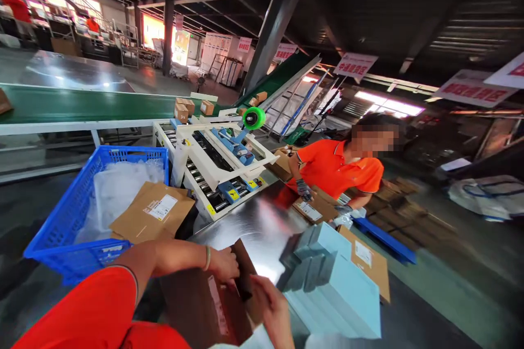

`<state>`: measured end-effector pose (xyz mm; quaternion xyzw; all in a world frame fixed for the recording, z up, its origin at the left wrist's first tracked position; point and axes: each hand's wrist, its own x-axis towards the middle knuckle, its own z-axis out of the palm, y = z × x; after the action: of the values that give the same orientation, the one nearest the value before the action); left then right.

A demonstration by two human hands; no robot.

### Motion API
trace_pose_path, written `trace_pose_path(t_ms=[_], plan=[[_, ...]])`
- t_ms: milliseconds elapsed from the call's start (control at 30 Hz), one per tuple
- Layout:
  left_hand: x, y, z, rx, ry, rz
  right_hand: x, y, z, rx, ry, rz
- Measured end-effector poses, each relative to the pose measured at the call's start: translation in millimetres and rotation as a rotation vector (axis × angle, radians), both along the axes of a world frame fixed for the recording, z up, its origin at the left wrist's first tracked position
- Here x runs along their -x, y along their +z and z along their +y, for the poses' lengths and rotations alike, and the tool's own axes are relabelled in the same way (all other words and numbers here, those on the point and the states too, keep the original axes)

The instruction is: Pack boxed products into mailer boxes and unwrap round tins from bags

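Directly below me, a brown cardboard box (192, 305) stands with a flap raised and a white label on its side. My left hand (224, 266), a band at its wrist, has its fingers curled at the box's top, by the flap. Across from it, my right hand (272, 305) pinches the edge of the same box. What lies inside the box is hidden. To the right of my right hand are stacked pale blue boxes (347, 283) on the metal table (249, 223).
At left stands a blue crate (61, 234) holding clear plastic packaging, with flat cardboard (135, 218) on top. A box-sealing machine (225, 158) is ahead, before a green conveyor (82, 103). A gloved co-worker (335, 169) handles a cardboard box (323, 204) across the table.
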<state>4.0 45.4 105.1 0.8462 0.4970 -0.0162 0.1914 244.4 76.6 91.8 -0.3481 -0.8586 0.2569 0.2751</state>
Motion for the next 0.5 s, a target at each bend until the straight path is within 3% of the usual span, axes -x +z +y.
trace_pose_path(t_ms=[100, 200, 300, 400, 500], plan=[[-7, -20.7, -15, -0.314, 0.209, -0.056, 2, -8.7, 0, -0.157, -0.336, -0.124], [-6, -42.1, -28, -0.439, 0.444, -0.109, 25, -23.5, -46, -0.119, -0.322, -0.520], [-1, -53.5, -37, -0.539, 0.536, -0.209, 56, -16.3, -85, -0.021, -0.320, -0.743], [11, -57.8, -42, -0.595, 0.614, -0.340, 57, 6.7, -69, 0.158, -0.356, -0.637], [38, -62.5, -51, -0.511, 0.900, -0.340, 28, 11.4, -44, 0.456, -0.464, -0.117]])
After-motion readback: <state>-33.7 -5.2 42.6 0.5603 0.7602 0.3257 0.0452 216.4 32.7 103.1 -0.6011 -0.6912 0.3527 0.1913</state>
